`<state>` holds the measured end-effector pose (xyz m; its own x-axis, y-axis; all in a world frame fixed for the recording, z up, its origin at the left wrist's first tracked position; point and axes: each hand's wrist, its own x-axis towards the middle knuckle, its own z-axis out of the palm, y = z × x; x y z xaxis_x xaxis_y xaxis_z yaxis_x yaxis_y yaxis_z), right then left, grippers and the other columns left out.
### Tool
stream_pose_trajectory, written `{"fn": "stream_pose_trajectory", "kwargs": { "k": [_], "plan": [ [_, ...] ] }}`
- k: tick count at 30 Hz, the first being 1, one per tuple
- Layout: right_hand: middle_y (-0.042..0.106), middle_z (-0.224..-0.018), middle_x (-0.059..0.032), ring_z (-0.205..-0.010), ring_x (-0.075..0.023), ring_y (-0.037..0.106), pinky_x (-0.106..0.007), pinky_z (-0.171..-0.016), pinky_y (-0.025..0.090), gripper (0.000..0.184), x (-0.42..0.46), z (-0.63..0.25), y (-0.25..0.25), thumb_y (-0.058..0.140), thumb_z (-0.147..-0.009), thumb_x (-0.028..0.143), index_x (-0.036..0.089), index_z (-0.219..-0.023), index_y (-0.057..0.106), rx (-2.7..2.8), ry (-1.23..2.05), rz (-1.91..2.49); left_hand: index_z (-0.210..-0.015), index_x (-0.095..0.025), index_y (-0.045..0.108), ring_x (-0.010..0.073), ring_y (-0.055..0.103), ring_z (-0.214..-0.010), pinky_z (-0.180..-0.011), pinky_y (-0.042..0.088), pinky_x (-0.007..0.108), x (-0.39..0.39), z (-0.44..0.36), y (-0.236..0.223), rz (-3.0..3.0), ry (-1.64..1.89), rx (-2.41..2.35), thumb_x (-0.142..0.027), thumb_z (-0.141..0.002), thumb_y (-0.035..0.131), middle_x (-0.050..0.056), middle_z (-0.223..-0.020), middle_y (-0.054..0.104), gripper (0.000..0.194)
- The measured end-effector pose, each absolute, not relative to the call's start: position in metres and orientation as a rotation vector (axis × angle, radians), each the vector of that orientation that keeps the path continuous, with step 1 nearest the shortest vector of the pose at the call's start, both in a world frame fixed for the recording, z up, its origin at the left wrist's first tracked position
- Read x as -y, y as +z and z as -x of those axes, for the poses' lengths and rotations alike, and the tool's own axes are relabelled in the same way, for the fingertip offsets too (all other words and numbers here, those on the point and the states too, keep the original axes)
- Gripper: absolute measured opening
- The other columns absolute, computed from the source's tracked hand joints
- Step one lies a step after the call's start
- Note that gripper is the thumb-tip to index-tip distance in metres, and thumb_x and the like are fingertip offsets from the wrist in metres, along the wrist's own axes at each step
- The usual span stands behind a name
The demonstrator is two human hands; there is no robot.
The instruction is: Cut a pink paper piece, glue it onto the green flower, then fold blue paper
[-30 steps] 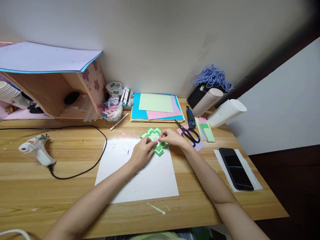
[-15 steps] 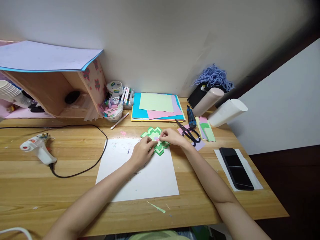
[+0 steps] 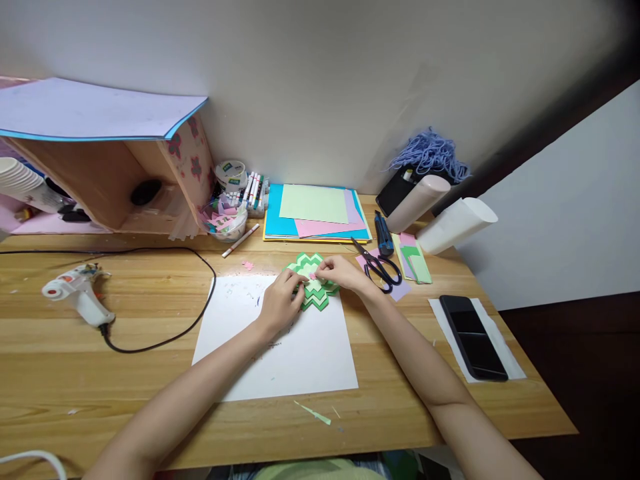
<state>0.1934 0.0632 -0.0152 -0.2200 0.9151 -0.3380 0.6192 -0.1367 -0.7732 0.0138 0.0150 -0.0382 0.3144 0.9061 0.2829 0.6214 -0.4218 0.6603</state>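
A layered green-and-pale-green paper flower [image 3: 315, 300] lies at the far edge of a white paper sheet [image 3: 310, 363]. At its centre is a small pink paper piece [image 3: 313, 276]. My left hand [image 3: 281, 298] holds the flower's left side, fingers bent together, with the thumb reaching toward the centre. From the right, my right hand [image 3: 343, 273] pinches at the pink piece with thumb and forefinger. The fingers partly cover the flower's left and right petals.
Black scissors [image 3: 383, 270] and a blue utility knife [image 3: 383, 233] lie to the right, beyond which is a phone [image 3: 473, 337]. A corded glue gun [image 3: 80, 293] lies left. Coloured paper sheets [image 3: 315, 203] are stacked behind, and a marker [image 3: 241, 241] lies nearby.
My left hand has shifted slightly left, and its thumb has drawn back from the flower's centre. My right hand has moved a little left at the pink piece.
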Motion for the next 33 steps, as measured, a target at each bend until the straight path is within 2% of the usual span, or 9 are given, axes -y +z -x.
{"fn": "stream_pose_trajectory", "kwargs": {
  "k": [10, 18, 25, 33],
  "plan": [
    [0.049, -0.055, 0.0025, -0.050, -0.0073, 0.039, -0.019, -0.044, 0.025, 0.016, -0.062, -0.191, -0.019, 0.053, -0.062, 0.029, 0.014, -0.062, 0.055, 1.824, 1.229, 1.775, -0.094, -0.022, 0.057, 0.0133, 0.053, -0.078, -0.067, 0.042, 0.024, -0.015, -0.013, -0.039, -2.167, 0.868, -1.336, -0.016, -0.084, 0.040, 0.002, -0.088, 0.054, 0.020],
    [0.053, -0.057, 0.0008, -0.050, -0.0072, 0.041, -0.018, -0.044, 0.026, 0.015, -0.062, -0.191, -0.017, 0.053, -0.063, 0.028, 0.013, -0.063, 0.056, 1.849, 1.212, 1.787, -0.111, -0.025, 0.057, 0.0154, 0.052, -0.080, -0.066, 0.043, 0.025, -0.017, -0.014, -0.042, -2.272, 0.789, -1.294, -0.016, -0.083, 0.043, 0.004, -0.090, 0.052, 0.032],
    [0.058, -0.061, -0.0011, -0.053, -0.0088, 0.046, -0.018, -0.047, 0.030, 0.017, -0.064, -0.194, -0.017, 0.054, -0.065, 0.030, 0.013, -0.065, 0.059, 1.882, 1.236, 1.759, -0.112, -0.025, 0.056, 0.0154, 0.052, -0.080, -0.066, 0.042, 0.026, -0.018, -0.014, -0.044, -2.290, 0.778, -1.294, -0.016, -0.082, 0.042, 0.004, -0.090, 0.051, 0.034],
    [0.051, -0.055, 0.0021, -0.049, -0.0083, 0.041, -0.020, -0.047, 0.029, 0.023, -0.066, -0.202, -0.009, 0.051, -0.070, 0.036, 0.014, -0.064, 0.056, 1.867, 1.211, 1.762, -0.106, -0.023, 0.054, 0.0151, 0.053, -0.082, -0.070, 0.042, 0.026, -0.016, -0.013, -0.038, -2.156, 0.875, -1.344, -0.018, -0.086, 0.038, 0.003, -0.091, 0.055, 0.025]
  ]
}}
